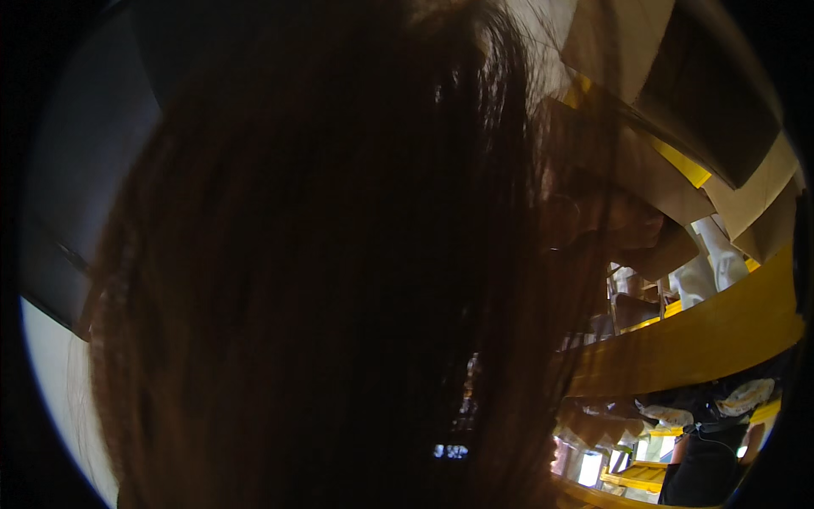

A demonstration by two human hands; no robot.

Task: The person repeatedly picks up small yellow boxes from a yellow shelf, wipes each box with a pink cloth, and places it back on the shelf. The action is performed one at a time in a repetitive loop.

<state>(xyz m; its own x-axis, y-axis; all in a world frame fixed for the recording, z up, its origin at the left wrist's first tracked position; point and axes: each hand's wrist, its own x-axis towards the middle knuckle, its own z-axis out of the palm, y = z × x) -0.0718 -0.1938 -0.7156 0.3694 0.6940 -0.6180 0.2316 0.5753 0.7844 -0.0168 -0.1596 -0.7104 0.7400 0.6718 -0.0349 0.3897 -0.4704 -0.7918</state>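
Long dark hair [318,254] hangs across the lens and covers most of the picture. Neither of my hands can be made out. To the right of the hair, open cardboard box flaps [620,44] and a darker panel [709,95] slant at the upper edge. Behind thin strands lies a dim reddish-brown shape [629,223], too veiled to identify.
A broad yellow beam [693,347] crosses the right side. White sheeting [725,254] hangs above it. Plastic-wrapped items [744,397] lie below, near a person in dark clothing [706,464] and a yellow slatted structure [639,476]. A grey surface [82,172] is at left.
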